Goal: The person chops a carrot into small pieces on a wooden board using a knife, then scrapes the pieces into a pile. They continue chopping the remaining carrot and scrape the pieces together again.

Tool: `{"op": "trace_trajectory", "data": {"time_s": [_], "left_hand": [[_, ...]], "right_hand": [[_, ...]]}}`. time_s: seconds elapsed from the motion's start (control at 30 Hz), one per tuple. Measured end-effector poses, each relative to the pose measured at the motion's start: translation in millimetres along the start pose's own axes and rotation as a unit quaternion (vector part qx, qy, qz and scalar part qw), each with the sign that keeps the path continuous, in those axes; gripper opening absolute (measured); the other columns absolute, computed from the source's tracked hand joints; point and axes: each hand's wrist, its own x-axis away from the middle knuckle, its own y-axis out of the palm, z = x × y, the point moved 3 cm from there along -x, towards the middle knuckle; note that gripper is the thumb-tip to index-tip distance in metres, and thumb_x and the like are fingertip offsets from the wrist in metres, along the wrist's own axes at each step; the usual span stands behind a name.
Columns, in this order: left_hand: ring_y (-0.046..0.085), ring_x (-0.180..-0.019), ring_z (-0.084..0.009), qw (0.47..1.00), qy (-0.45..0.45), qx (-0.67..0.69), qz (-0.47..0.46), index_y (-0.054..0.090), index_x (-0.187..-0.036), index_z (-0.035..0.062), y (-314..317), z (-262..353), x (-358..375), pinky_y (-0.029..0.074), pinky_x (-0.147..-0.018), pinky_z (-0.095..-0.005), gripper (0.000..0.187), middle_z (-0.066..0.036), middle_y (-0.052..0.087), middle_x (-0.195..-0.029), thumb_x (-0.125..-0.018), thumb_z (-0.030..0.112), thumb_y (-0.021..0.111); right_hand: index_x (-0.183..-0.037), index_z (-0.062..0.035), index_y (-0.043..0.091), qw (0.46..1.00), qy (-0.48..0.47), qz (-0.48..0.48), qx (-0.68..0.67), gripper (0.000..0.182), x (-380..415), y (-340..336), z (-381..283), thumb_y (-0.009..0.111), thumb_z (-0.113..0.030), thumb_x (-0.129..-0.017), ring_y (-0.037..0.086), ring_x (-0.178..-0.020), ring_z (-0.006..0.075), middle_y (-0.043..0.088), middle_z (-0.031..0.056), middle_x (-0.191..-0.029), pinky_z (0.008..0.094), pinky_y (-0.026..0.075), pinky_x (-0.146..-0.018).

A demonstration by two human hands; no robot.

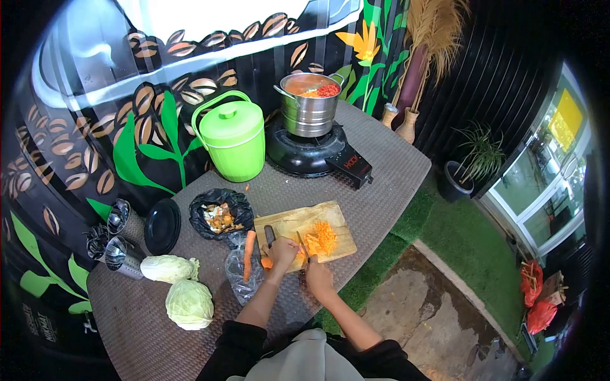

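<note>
A wooden cutting board (343, 244) lies near the table's front edge, with chopped orange carrot (323, 237) heaped on its right half. My right hand (319, 279) is closed round the handle of a knife (302, 242), whose blade points away from me beside the pieces. My left hand (283, 252) is closed at the blade's left side, on orange carrot mostly hidden by the fingers. Left of it on the board are a dark-handled tool (270, 235) and a carrot piece (266, 261). A whole carrot (248, 255) rests on a clear plastic bag (236, 274).
Two cabbages (189, 305) and metal utensil holders (123, 257) stand at the left, near black plates (162, 227). A black bag of scraps (220, 214) lies behind the board. Farther back are a green lidded bucket (235, 143) and a steel pot (309, 114) on a black stove (298, 152).
</note>
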Motion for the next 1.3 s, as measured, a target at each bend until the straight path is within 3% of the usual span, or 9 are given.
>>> {"op": "trace_trajectory", "data": {"time_s": [0.07, 0.13, 0.33, 0.53, 0.93, 0.97, 1.03, 1.27, 1.3], "left_hand": [[0.065, -0.069, -0.0211, 1.000, -0.001, 0.006, 0.000, 0.074, -0.065, 0.0209, 5.1, -5.9, -2.5, 0.023, -0.095, -0.0557, 0.009, 0.000, 0.069, -0.066, -0.073, 0.023, 0.070], [0.067, -0.068, -0.0182, 1.000, 0.001, -0.022, 0.008, 0.076, -0.075, 0.0152, -5.1, 6.9, 5.4, 0.047, -0.073, -0.0359, 0.010, -0.003, 0.071, -0.071, -0.073, 0.025, 0.072], [0.067, -0.076, -0.0187, 0.999, -0.007, -0.047, 0.022, 0.075, -0.074, 0.0159, -14.5, 20.4, 11.9, 0.025, -0.092, -0.0585, 0.012, -0.002, 0.071, -0.074, -0.071, 0.028, 0.074], [0.067, -0.070, -0.0221, 1.000, -0.020, -0.001, 0.008, 0.076, -0.077, 0.0140, -8.0, 3.1, 13.7, 0.049, -0.070, -0.0391, 0.014, -0.006, 0.071, -0.075, -0.071, 0.026, 0.072], [0.066, -0.070, -0.0216, 1.000, -0.009, 0.029, -0.002, 0.075, -0.070, 0.0172, 13.2, -17.2, -9.1, 0.027, -0.093, -0.0476, 0.008, -0.003, 0.070, -0.070, -0.072, 0.024, 0.072], [0.066, -0.070, -0.0216, 0.999, -0.012, 0.029, -0.003, 0.075, -0.070, 0.0172, 12.9, -17.0, -8.0, 0.027, -0.093, -0.0476, 0.008, -0.003, 0.070, -0.070, -0.072, 0.024, 0.072], [0.067, -0.062, -0.0171, 0.997, 0.066, 0.015, 0.039, 0.074, -0.075, 0.0044, 9.8, -13.0, -6.2, 0.050, -0.057, -0.0282, 0.009, -0.009, 0.070, -0.068, -0.073, 0.012, 0.070], [0.068, -0.063, -0.0165, 0.999, 0.029, -0.008, 0.035, 0.075, -0.075, 0.0074, -2.1, 2.3, 3.3, 0.050, -0.060, -0.0270, 0.007, -0.007, 0.070, -0.068, -0.074, 0.013, 0.071], [0.067, -0.067, -0.0185, 1.000, 0.006, -0.007, 0.026, 0.075, -0.074, 0.0125, -1.8, 0.9, 3.3, 0.039, -0.076, -0.0372, 0.007, -0.004, 0.070, -0.070, -0.073, 0.019, 0.071]], "right_hand": [[-0.095, -0.0008, 0.046, 0.998, -0.031, 0.045, 0.016, 0.020, 3.8, 8.1, 2.3, 0.047, -0.021, -0.093, 0.067, -0.067, 0.0363, 0.065, 0.0218, -0.069, 0.0453, 0.054, -0.057], [-0.096, -0.0014, 0.045, 0.998, -0.029, 0.043, 0.030, 0.018, 5.1, 16.5, 3.6, 0.046, -0.019, -0.093, 0.067, -0.065, 0.0354, 0.065, 0.0211, -0.068, 0.0437, 0.054, -0.054], [-0.100, -0.0011, 0.043, 0.999, -0.027, 0.012, 0.043, 0.015, -3.3, 23.4, 4.1, 0.044, -0.013, -0.092, 0.067, -0.066, 0.0351, 0.065, 0.0216, -0.069, 0.0435, 0.054, -0.055], [-0.101, 0.0034, 0.048, 0.996, -0.024, -0.083, -0.017, 0.025, -34.2, -10.1, 10.5, 0.045, -0.019, -0.092, 0.065, -0.083, 0.0413, 0.065, 0.0275, -0.085, 0.0493, 0.051, -0.073], [-0.098, 0.0011, 0.046, 1.000, 0.004, -0.013, 0.002, 0.024, 2.4, 3.3, -4.5, 0.047, -0.022, -0.093, 0.066, -0.073, 0.0398, 0.065, 0.0255, -0.076, 0.0483, 0.053, -0.063], [-0.098, -0.0005, 0.044, 0.999, -0.008, -0.002, 0.033, 0.021, 1.8, 9.3, -3.2, 0.046, -0.020, -0.093, 0.067, -0.069, 0.0372, 0.066, 0.0226, -0.073, 0.0452, 0.055, -0.059], [-0.098, -0.0011, 0.045, 0.999, -0.011, -0.008, 0.041, 0.020, -2.7, 16.7, -2.9, 0.045, -0.020, -0.094, 0.067, -0.069, 0.0368, 0.066, 0.0225, -0.073, 0.0453, 0.054, -0.058], [-0.098, 0.0022, 0.047, 0.998, -0.041, -0.019, -0.037, 0.027, -33.7, 11.4, 16.7, 0.045, -0.025, -0.095, 0.064, -0.076, 0.0438, 0.064, 0.0267, -0.077, 0.0502, 0.051, -0.067], [-0.103, 0.0040, 0.050, 0.993, -0.021, -0.084, -0.076, 0.034, -42.7, -1.8, 16.8, 0.044, -0.029, -0.096, 0.062, -0.086, 0.0449, 0.064, 0.0291, -0.087, 0.0505, 0.049, -0.075]]}}
